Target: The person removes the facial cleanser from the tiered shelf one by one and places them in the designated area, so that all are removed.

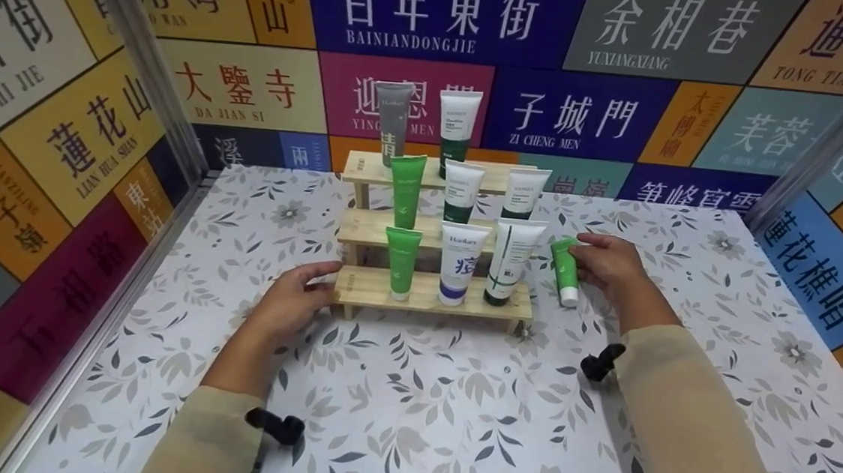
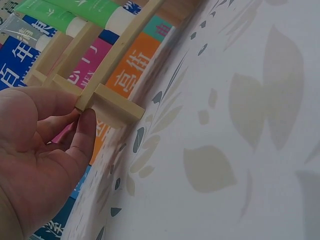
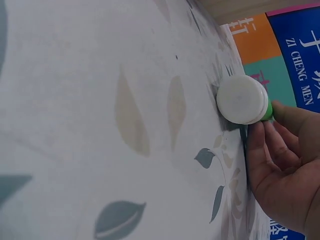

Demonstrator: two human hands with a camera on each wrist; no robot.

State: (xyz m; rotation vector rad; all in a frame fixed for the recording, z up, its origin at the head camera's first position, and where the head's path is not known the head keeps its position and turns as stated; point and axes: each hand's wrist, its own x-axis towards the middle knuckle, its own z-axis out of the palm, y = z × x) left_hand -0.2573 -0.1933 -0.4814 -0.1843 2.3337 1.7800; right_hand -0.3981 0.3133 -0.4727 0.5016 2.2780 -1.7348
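A three-step wooden display rack (image 1: 431,303) stands on the table with tubes upright on each step. My left hand (image 1: 300,298) pinches the left end of its lowest step between thumb and fingertips, as the left wrist view shows. Right of the rack, my right hand (image 1: 607,265) grips a small green tube (image 1: 564,266), its white cap (image 3: 242,100) pointing down and toward me. On the lowest step stand a green tube (image 1: 401,261), a white tube with a blue cap (image 1: 459,262) and a white tube with a dark green cap (image 1: 513,262).
The middle step bears another green tube (image 1: 407,190) and two white-and-green tubes. A grey tube (image 1: 391,121) and a white-and-green tube (image 1: 459,123) stand on top. A floral cloth (image 1: 407,416) covers the table. Behind rises a wall of colourful lettered panels (image 1: 446,13), with metal posts at both sides.
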